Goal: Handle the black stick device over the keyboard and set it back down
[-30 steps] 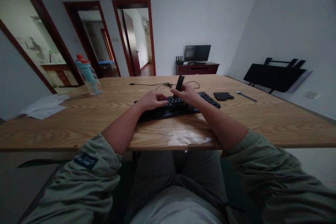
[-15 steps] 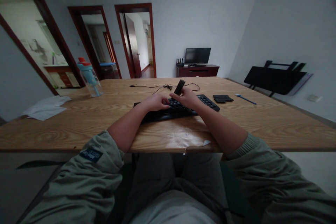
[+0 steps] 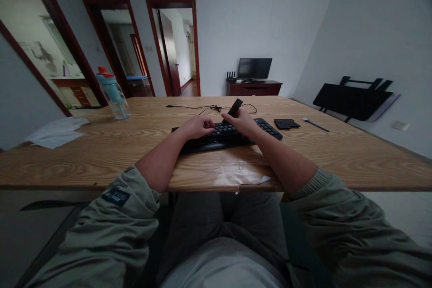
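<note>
Several fingers of my right hand [image 3: 244, 121] and its thumb are closed around a black bar [image 3: 233, 107], which leans farther right than it did a second ago. My left hand [image 3: 195, 128] is curled low, thumb and forefinger with little room between; I cannot tell whether they pinch anything. Both are at the middle and left of the black keyboard [image 3: 223, 135], which lies near me on the table [image 3: 118, 157] and has hardly moved. So I judge that only the bar's angle has altered, and the handling is at the same keys. On the far side lies a cable [image 3: 214, 108]; to the right, flat black pieces [image 3: 286, 123], then a blue brush [image 3: 316, 125]. Far left stands a bottle [image 3: 115, 97], with white paper or cloth [image 3: 56, 132] nearer me.
</note>
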A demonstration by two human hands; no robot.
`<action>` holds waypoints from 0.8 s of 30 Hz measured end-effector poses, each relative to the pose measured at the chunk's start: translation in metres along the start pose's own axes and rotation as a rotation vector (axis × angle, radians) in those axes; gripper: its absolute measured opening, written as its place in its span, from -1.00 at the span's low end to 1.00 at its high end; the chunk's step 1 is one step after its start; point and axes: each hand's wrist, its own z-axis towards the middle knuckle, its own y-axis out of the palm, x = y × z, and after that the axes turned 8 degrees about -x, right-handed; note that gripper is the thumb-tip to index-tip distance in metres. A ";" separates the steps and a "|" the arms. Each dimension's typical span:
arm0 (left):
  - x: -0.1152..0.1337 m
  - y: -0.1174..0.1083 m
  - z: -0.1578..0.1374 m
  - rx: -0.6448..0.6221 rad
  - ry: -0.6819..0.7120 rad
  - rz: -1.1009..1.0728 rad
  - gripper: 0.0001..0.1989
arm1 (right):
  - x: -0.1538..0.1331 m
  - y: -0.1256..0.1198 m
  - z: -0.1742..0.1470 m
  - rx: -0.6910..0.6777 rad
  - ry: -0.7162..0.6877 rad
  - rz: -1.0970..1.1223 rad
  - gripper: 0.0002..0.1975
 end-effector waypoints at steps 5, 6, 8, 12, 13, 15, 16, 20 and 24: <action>0.007 -0.001 -0.001 -0.016 0.005 -0.013 -0.71 | -0.003 -0.001 0.000 0.008 0.045 -0.021 -0.61; 0.009 -0.002 -0.002 -0.024 0.003 -0.012 -0.72 | -0.002 -0.001 0.000 0.013 0.050 -0.022 -0.60; 0.013 -0.002 -0.003 -0.045 -0.002 -0.015 -0.73 | 0.000 0.000 0.001 0.020 0.069 -0.026 -0.59; 0.019 -0.002 -0.004 -0.075 -0.010 -0.024 -0.75 | 0.003 0.000 0.001 0.020 0.103 -0.023 -0.59; 0.019 -0.001 -0.003 -0.077 -0.009 -0.024 -0.75 | 0.004 0.000 0.001 0.021 0.100 -0.015 -0.59; 0.019 -0.001 -0.003 -0.079 -0.004 -0.021 -0.75 | 0.005 0.000 0.001 0.018 0.097 0.006 -0.60; 0.019 0.000 -0.003 -0.081 -0.001 -0.018 -0.76 | 0.006 0.000 0.001 0.016 0.101 0.015 -0.61; 0.016 0.001 -0.001 -0.091 0.011 -0.001 -0.75 | 0.006 0.000 0.001 0.014 0.137 0.007 -0.60; 0.015 0.003 0.000 -0.073 0.025 0.005 -0.74 | 0.003 0.002 0.001 -0.016 0.068 0.005 -0.62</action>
